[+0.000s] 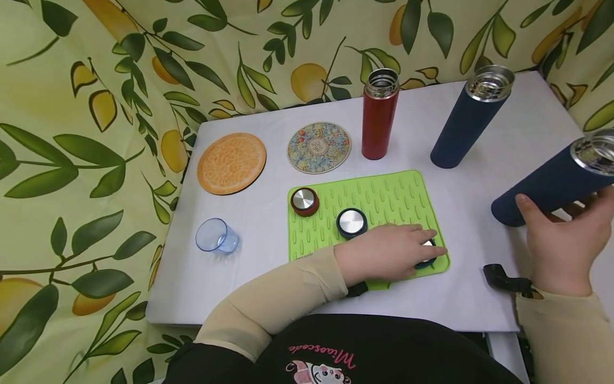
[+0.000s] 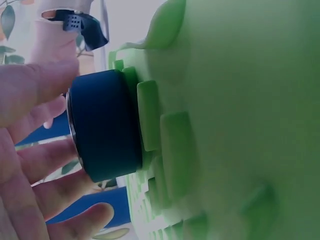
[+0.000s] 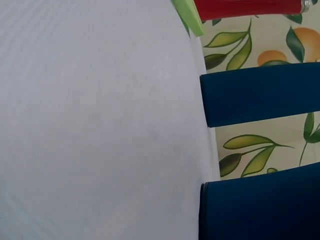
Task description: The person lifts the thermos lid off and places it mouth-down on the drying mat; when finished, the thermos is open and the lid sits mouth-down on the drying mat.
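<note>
My left hand (image 1: pixel 388 250) reaches over a navy bottle lid (image 2: pixel 105 125) with a silver top, which lies on a green ridged mat (image 1: pixel 388 197). Its fingers are spread around the lid's top in the left wrist view, the thumb at one edge. My right hand (image 1: pixel 568 234) holds a navy insulated bottle (image 1: pixel 542 184) near the table's right side, thumb on the near side. That bottle stands uncapped, its steel mouth showing; the fingertips behind it are hidden. In the right wrist view the bottle (image 3: pixel 262 205) shows, but the hand does not.
Another navy bottle (image 1: pixel 470 117) and a red bottle (image 1: pixel 380 117) stand uncapped at the back. A red lid (image 1: pixel 304 201) and a second navy lid (image 1: pixel 352 222) lie on the mat. Further left are a patterned disc (image 1: pixel 318 148), an orange disc (image 1: pixel 231 163) and a blue cup (image 1: pixel 217 236).
</note>
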Available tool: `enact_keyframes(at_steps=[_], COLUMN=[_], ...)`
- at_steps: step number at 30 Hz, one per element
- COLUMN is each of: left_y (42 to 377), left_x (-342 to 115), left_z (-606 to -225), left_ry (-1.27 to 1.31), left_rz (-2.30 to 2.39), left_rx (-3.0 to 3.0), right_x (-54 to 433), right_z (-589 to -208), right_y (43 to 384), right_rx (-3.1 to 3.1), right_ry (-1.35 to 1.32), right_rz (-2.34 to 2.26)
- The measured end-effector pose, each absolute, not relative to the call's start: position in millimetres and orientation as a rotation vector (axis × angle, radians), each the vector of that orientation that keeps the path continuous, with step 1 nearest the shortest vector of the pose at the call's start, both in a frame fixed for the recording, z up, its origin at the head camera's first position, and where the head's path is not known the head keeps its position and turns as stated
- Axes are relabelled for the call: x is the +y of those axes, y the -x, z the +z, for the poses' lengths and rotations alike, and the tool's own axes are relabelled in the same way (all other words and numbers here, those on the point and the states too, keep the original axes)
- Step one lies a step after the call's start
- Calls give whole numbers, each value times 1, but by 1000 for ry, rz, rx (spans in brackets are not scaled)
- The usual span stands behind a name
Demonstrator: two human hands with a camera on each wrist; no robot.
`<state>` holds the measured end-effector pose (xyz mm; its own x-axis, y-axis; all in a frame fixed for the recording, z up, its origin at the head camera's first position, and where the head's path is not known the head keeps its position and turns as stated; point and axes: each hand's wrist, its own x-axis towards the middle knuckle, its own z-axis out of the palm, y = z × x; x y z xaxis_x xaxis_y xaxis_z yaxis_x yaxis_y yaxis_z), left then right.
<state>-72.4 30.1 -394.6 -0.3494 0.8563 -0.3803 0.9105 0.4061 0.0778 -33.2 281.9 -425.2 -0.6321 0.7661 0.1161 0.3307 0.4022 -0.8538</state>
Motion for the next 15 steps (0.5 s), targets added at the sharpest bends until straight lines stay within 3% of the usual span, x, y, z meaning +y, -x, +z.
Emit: enact_keyframes(at_steps=[9, 11, 15], left_y=[79, 81, 85], left_x=[9, 1, -18], left_z=[-374, -368, -353], left_ry=[-1530, -1504, -1444], left_rz=[-66, -26, 34], left_rx=[2446, 2496, 2577], right_x=[277, 272, 257], right_z=[-413, -407, -394], right_y=[20, 16, 12], right_rx=[-1987, -1985, -2004], right_ry=[1060, 922, 392], right_rz=[1057, 1032, 987])
